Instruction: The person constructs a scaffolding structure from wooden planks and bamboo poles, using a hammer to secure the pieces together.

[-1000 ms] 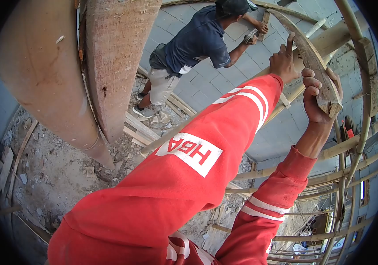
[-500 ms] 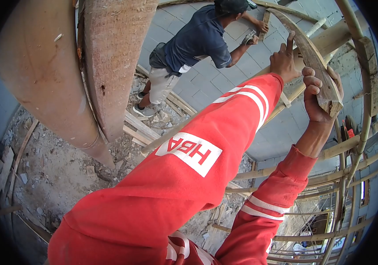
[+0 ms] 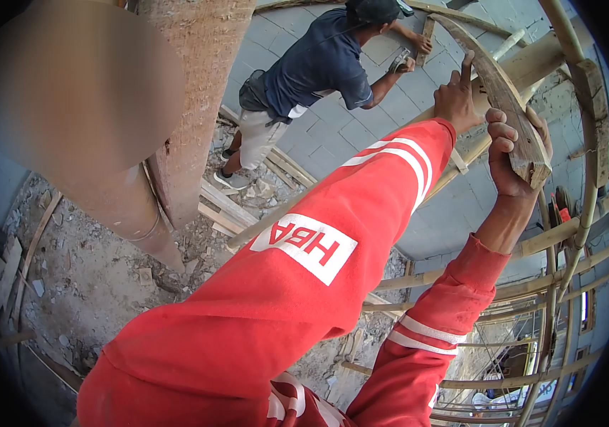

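Note:
A long, tapered wooden plank (image 3: 502, 87) slants across the upper right, its rough cut end toward me. My right hand (image 3: 514, 153) is closed around that near end, fingers curled over its edge. Farther along the plank, my left hand (image 3: 457, 103) is at its left side, index finger stretched along the edge and the other fingers bent. The left thumb is hidden, but the hand appears to grip the plank. Behind both hands runs a thick bamboo pole (image 3: 536, 65).
A co-worker (image 3: 311, 67) in a dark shirt stands by the grey block wall (image 3: 361, 135), hands at a short wooden piece (image 3: 427, 39). A wide wooden beam (image 3: 191, 85) hangs at upper left. Bamboo scaffolding (image 3: 552, 299) stands right; rubble and boards cover the ground (image 3: 98, 277).
Both hands and the plank have stayed almost still. A round blurred patch covers the upper left, where a smooth brownish surface showed before.

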The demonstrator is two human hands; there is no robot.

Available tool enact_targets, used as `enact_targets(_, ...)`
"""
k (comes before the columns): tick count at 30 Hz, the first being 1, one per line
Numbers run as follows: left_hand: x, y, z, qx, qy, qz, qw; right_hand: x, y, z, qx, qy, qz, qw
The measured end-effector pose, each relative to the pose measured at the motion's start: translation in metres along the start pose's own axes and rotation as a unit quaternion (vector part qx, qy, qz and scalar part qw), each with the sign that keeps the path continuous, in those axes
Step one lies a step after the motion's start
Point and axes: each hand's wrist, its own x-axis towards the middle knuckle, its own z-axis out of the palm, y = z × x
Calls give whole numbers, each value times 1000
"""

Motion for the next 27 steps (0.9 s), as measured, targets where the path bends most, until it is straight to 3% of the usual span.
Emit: enact_targets(27, -10, 7, -21, -25, -1, 11, 1000, -1, 4, 7, 0, 7, 1, 1000)
